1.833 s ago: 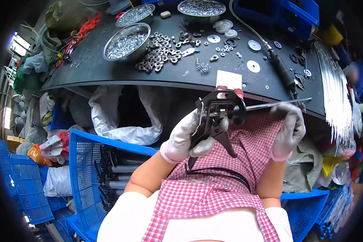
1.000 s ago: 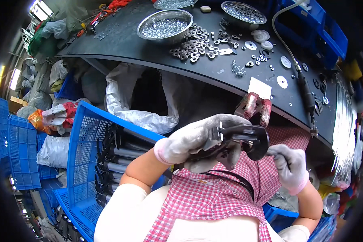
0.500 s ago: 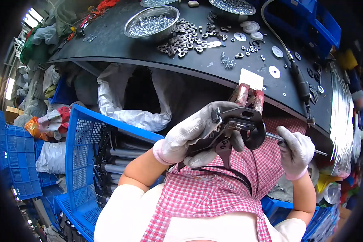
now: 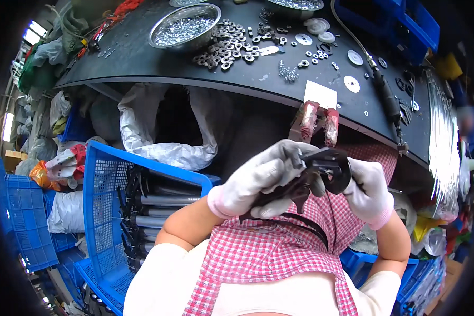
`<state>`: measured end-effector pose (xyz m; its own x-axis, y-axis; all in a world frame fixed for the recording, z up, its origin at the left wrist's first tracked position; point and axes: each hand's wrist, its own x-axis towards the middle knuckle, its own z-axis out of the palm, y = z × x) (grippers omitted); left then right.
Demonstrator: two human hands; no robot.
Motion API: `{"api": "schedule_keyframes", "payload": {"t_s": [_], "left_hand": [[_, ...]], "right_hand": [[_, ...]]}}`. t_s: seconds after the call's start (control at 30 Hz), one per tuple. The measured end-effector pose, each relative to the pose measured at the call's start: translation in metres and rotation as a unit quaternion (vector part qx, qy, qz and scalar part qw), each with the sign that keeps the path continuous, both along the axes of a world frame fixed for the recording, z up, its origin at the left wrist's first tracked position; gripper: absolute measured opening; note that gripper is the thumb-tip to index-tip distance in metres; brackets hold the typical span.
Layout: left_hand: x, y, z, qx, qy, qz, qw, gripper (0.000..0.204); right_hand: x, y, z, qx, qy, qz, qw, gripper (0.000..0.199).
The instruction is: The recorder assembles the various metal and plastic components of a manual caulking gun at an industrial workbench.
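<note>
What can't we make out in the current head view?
Head view, all of these:
Right hand: grip hidden behind the black tool.
Left hand: palm hidden by the tool it holds.
Far right bowl: cut off by the top edge.
Blue basket: partly hidden by the left forearm.
Metal rods: glare; can't count.

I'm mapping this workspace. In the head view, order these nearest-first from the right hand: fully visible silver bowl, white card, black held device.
From the right hand:
1. Black held device: just left.
2. White card: above, by the table.
3. Silver bowl: far upper left.
</note>
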<state>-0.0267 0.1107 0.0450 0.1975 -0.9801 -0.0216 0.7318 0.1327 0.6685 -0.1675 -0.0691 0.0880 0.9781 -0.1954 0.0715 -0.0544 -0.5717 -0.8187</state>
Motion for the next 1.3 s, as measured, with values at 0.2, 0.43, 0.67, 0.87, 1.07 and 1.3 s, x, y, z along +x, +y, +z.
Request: {"api": "schedule_keyframes", "payload": {"t_s": [0.2,0.43,0.67,0.87,1.07,1.3], "left_hand": [[0.000,-0.003,0.002,0.019,0.026,-0.014,0.999,0.075],[0.000,-0.002,-0.010,0.013,0.062,-0.003,0.998,0.065],[0.002,0.000,-0.016,0.005,0.058,-0.008,0.998,0.067],[0.007,0.003,-0.024,-0.018,0.066,-0.011,0.998,0.067],[0.011,0.002,-0.021,-0.004,0.019,0.014,1.000,0.066],[0.013,0.002,-0.038,-0.084,0.109,-0.012,0.990,0.061]], "right_hand": [[0.003,-0.002,-0.013,0.086,0.001,-0.020,0.996,0.022],[-0.001,-0.003,-0.007,-0.062,-0.031,-0.027,0.997,0.027],[-0.001,-0.008,-0.010,-0.249,-0.116,-0.005,0.962,0.036],[0.004,-0.010,-0.008,-0.307,-0.133,-0.011,0.942,0.038],[0.006,-0.009,-0.011,-0.334,-0.172,-0.029,0.926,0.039],[0.008,-0.013,-0.011,-0.376,-0.179,0.000,0.909,0.042]]}}
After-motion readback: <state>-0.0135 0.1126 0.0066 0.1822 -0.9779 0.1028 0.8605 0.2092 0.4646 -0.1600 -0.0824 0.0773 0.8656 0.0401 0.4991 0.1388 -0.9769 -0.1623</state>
